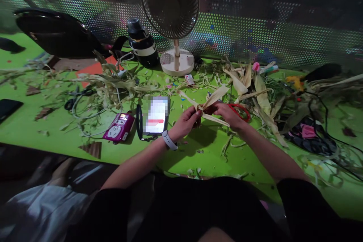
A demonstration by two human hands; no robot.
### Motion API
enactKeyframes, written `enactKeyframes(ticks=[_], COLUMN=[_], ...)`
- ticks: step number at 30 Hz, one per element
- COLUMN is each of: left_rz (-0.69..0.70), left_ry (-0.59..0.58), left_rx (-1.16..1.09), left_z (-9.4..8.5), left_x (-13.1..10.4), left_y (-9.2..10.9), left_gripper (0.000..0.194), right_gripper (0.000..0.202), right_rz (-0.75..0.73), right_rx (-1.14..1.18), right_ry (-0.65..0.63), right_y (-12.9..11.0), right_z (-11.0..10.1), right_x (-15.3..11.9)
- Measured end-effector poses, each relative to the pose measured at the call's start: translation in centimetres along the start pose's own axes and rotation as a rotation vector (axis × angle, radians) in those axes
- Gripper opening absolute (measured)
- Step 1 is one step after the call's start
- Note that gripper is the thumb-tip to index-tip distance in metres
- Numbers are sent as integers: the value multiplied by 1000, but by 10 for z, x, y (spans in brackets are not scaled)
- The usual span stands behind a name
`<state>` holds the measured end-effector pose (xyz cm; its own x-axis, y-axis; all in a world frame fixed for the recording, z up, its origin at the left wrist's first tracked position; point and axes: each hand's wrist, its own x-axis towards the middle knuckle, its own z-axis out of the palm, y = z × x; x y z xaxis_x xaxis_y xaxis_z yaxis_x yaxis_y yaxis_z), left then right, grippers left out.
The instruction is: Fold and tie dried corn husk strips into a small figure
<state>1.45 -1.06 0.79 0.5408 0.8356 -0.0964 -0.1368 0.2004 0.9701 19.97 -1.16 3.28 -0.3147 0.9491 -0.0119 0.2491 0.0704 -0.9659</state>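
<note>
Strips of dried corn husk (214, 97) cross and fan out from a knot-like middle between my two hands, above the green table. My left hand (188, 119), with a pale watch band at the wrist, pinches them between thumb and fingers. From the other side my right hand (227, 113) has its fingers closed on the husk near the same spot; its fingertips are partly hidden. Just behind the right hand lies a red loop-shaped handle (243, 110). A lit phone (156, 115) is on the table left of my left hand.
A white-based fan (177, 62) and a dark bottle (143, 45) stand at the back by a perforated screen. Husk piles (263, 94) and scraps litter the green table (159, 155). Left are a purple power strip (119, 126), its cable, and black scissors (74, 100). Cords run at right.
</note>
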Motion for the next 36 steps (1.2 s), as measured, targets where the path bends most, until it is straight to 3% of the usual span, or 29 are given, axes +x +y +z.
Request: enactKeyframes(ticks=[2,6,9,13,21,24,26,29,31,36], left_rz=[30,64,-31,-156,178,328,328,205,157,-36], left_ry=[-10,-7,13,59,323,345,337,254,136,-296], left_rx=[67,149,7,-44,317,404,449,425,296,229], left_z=[0,1,1,2,1,-4,-6,-8,-9,-19], left_x=[1,0,-2,-3,-3,0,1,0,-1,-2], left_y=[-1,-3,0,5,-5,-8,-8,-2,4,20], left_gripper=[37,31,32,47,47,37,36,44,46,44], right_gripper=[33,44,46,47,48,47,46,43,41,39], right_rz=[6,121,85,52,83,109,97,55,39,-15], right_rx=[-37,-195,-331,-344,-207,-225,-273,-353,-389,-460], right_ry=[-49,88,187,91,293,358,385,368,337,244], right_y=[-4,-6,-3,2,2,-2,-3,-1,1,4], right_z=[1,15,25,30,31,29,27,24,24,23], right_x=[-2,-9,-14,-18,-13,-12,-13,-16,-16,-14])
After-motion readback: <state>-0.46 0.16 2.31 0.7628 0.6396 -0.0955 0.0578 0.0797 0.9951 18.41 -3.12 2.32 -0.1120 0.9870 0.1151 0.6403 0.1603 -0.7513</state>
